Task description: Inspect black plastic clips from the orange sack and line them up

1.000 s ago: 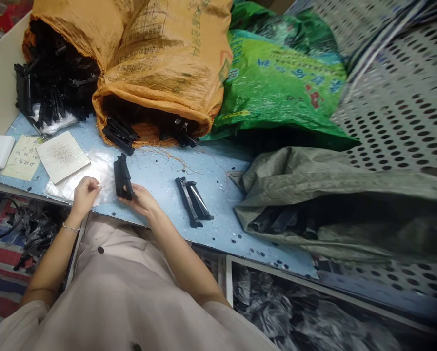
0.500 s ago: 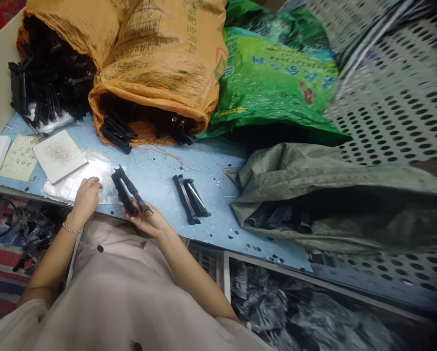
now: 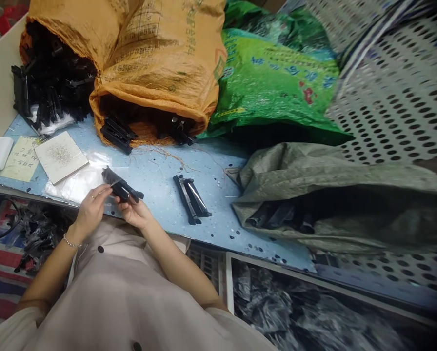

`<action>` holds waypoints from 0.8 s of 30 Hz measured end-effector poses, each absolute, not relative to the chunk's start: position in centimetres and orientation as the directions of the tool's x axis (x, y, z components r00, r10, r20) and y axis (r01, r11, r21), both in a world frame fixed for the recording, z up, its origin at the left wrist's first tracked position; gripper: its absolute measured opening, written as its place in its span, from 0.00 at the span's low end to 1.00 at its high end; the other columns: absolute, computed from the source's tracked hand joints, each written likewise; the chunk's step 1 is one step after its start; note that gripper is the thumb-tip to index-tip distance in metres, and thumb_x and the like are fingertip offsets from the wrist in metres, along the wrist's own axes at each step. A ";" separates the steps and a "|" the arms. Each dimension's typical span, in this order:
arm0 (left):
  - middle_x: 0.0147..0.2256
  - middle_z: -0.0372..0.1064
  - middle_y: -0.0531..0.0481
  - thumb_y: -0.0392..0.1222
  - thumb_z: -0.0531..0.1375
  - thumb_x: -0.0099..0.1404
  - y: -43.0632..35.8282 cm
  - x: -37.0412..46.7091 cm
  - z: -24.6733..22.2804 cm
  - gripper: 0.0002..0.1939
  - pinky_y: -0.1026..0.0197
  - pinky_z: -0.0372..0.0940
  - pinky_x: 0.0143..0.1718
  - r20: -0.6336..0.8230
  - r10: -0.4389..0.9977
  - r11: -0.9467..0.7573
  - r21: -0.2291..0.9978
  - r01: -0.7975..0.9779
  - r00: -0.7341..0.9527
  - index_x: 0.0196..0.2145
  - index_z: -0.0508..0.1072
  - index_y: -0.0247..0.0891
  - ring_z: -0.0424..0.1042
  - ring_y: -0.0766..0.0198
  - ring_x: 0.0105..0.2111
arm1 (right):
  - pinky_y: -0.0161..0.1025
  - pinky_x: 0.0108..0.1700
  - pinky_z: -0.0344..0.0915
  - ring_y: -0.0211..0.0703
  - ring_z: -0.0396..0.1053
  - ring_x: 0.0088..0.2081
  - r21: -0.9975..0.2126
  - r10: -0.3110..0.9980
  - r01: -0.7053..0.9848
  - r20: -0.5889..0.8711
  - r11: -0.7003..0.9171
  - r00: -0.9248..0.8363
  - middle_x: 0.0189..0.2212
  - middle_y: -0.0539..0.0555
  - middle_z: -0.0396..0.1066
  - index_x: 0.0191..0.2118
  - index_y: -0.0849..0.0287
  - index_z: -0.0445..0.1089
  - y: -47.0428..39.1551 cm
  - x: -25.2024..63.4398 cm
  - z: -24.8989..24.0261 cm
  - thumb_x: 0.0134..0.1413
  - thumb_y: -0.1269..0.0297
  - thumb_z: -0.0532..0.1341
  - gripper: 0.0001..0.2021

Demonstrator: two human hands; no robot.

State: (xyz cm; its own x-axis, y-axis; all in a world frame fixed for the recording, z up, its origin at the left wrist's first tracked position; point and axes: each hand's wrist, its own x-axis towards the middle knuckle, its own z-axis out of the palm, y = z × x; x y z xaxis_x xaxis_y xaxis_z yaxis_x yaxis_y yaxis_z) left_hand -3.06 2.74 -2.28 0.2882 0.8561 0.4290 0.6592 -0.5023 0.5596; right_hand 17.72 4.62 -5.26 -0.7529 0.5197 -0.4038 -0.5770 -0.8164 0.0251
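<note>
"Is the clear bag (image 3: pixel 111 177) on?"

"Only partly, it seems: right hand (image 3: pixel 137 213) grips the black parts (image 3: pixel 123 188) over the bench (image 3: pixel 160 195), left hand (image 3: pixel 91 209) pinches the bag's edge."

"The other pair (image 3: pixel 185 199)?"

"Lying bare."

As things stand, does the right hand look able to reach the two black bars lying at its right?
Probably yes: nothing stands between the right hand and the two black bars, though it is occupied with other black bars.

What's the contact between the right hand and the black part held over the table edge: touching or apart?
Touching. The head view shows it: fingers of the right hand press against the black part.
</note>
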 end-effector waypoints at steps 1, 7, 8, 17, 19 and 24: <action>0.60 0.66 0.37 0.28 0.47 0.70 2.6 -3.2 -2.5 0.27 0.43 0.65 0.62 0.421 0.875 -0.455 0.539 0.709 0.240 0.63 0.66 0.42 0.66 0.51 0.62 | 0.17 0.27 0.68 0.27 0.66 0.27 0.018 0.546 -0.601 -0.397 -0.799 -0.738 0.34 0.51 0.71 0.54 0.63 0.66 4.7 17.6 -5.1 0.70 0.63 0.52 0.14; 0.66 0.57 0.34 0.26 0.45 0.69 1.8 -2.5 -2.9 0.36 0.42 0.63 0.64 0.440 0.814 -0.573 0.500 0.650 0.379 0.72 0.48 0.41 0.58 0.50 0.67 | 0.24 0.23 0.68 0.31 0.66 0.24 -0.350 0.651 -0.550 -0.457 -0.758 -0.607 0.29 0.50 0.71 0.40 0.61 0.70 5.1 16.3 -5.3 0.60 0.63 0.63 0.07; 0.67 0.56 0.36 0.26 0.45 0.69 1.5 -2.0 -2.8 0.37 0.44 0.63 0.65 0.439 0.776 -0.630 0.513 0.583 0.452 0.73 0.46 0.42 0.58 0.51 0.68 | 0.25 0.23 0.68 0.31 0.66 0.24 -0.484 0.700 -0.506 -0.467 -0.714 -0.541 0.27 0.49 0.70 0.37 0.61 0.70 5.1 16.2 -5.2 0.58 0.63 0.64 0.07; 0.50 0.74 0.43 0.39 0.59 0.69 -2.0 -4.9 5.4 0.16 0.52 0.71 0.55 0.215 0.891 -0.414 0.744 0.524 0.399 0.53 0.75 0.43 0.75 0.56 0.50 | 0.40 0.44 0.71 0.43 0.73 0.40 -0.989 0.809 0.147 -0.102 -0.019 -0.579 0.41 0.55 0.77 0.54 0.57 0.73 2.7 20.0 0.3 0.61 0.57 0.60 0.18; 0.46 0.76 0.46 0.42 0.60 0.68 -3.6 -9.5 8.1 0.11 0.54 0.73 0.52 0.049 0.941 -0.238 0.799 0.552 0.334 0.47 0.78 0.45 0.76 0.55 0.49 | 0.44 0.49 0.70 0.47 0.74 0.44 -0.961 0.867 0.268 -0.075 0.069 -0.492 0.45 0.58 0.76 0.54 0.57 0.73 2.6 23.7 1.1 0.64 0.54 0.58 0.19; 0.47 0.78 0.45 0.52 0.61 0.63 -3.9 -19.3 4.3 0.15 0.51 0.71 0.52 -0.413 0.901 0.140 0.568 0.811 0.133 0.43 0.79 0.43 0.77 0.49 0.49 | 0.54 0.55 0.64 0.60 0.70 0.51 -0.429 0.984 0.886 -0.085 -0.175 0.154 0.50 0.71 0.71 0.55 0.67 0.71 3.0 33.8 -0.7 0.60 0.64 0.58 0.20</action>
